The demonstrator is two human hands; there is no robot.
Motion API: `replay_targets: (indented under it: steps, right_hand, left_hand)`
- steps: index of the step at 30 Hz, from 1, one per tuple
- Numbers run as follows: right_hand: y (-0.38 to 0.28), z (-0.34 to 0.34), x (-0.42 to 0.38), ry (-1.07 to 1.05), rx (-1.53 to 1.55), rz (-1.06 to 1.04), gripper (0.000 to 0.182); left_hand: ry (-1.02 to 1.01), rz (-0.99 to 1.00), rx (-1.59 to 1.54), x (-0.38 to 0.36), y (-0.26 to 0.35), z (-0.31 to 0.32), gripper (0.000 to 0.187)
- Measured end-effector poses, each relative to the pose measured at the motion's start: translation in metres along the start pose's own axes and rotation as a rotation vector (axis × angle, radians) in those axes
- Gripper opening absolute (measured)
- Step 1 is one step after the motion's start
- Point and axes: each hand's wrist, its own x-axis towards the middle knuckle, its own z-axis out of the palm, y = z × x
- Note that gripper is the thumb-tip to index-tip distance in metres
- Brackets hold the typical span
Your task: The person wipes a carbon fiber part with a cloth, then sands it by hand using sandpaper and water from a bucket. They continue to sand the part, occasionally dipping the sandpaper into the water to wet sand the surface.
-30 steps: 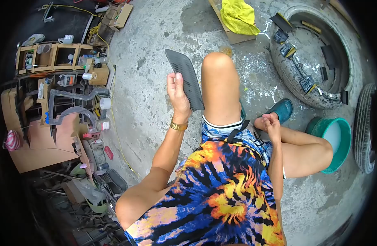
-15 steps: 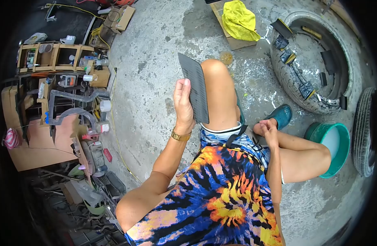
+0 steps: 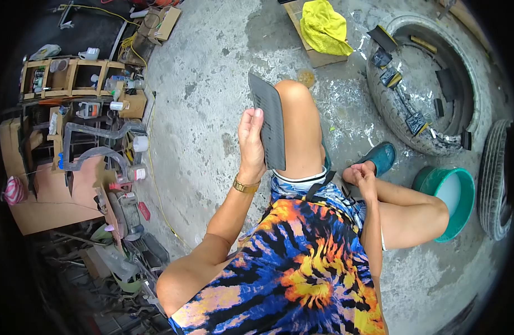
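Observation:
My left hand [image 3: 251, 142], with a gold watch at its wrist, is closed on a dark grey flat slab [image 3: 273, 123] with a grooved face. The slab stands nearly upright beside my bent left knee, its thumb side gripped near the middle of one long edge. My right hand [image 3: 365, 181] rests by my crossed ankle, close to a teal clog [image 3: 382, 159]. Its fingers are curled together, and whatever may be between them is too small to make out.
At the right lie a tyre [image 3: 391, 111] with several black pads with yellowish edges on it, a green bucket [image 3: 463, 209] of whitish liquid and another tyre [image 3: 496, 184]. A yellow cloth [image 3: 325, 28] lies on a board ahead. Cluttered wooden shelving [image 3: 72, 92] stands left.
The slab has turned slightly in my left hand and its top has shifted a little right. My right hand stays by the ankle. The whole view has shifted slightly.

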Motion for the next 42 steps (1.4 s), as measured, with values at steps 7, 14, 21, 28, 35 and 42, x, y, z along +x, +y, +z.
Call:
replay_targets:
  steps: [7, 14, 21, 28, 35, 42]
  right_hand:
    - [0.002, -0.001, 0.001, 0.015, -0.039, -0.016, 0.014]
    - [0.001, -0.002, 0.0, -0.003, 0.015, 0.034, 0.015]
    - [-0.018, 0.006, -0.015, -0.013, -0.273, -0.042, 0.019]
    - [-0.067, 0.023, -0.049, -0.405, -0.604, 0.003, 0.037]
    - [-0.091, -0.003, -0.049, -0.396, -0.543, -0.111, 0.032]
    - [-0.145, -0.013, -0.04, -0.176, -0.312, -0.196, 0.02]
  left_hand:
    - [-0.002, -0.043, -0.029, -0.001, -0.001, 0.004, 0.018]
    - [-0.012, -0.061, -0.009, -0.002, -0.004, 0.005, 0.018]
    - [-0.036, -0.096, -0.031, -0.001, -0.003, 0.007, 0.016]
    - [-0.046, -0.104, -0.026, -0.004, 0.003, 0.015, 0.016]
    - [-0.114, -0.101, 0.001, -0.005, 0.0, 0.017, 0.017]
    - [-0.135, -0.117, -0.008, -0.01, -0.006, 0.026, 0.016]
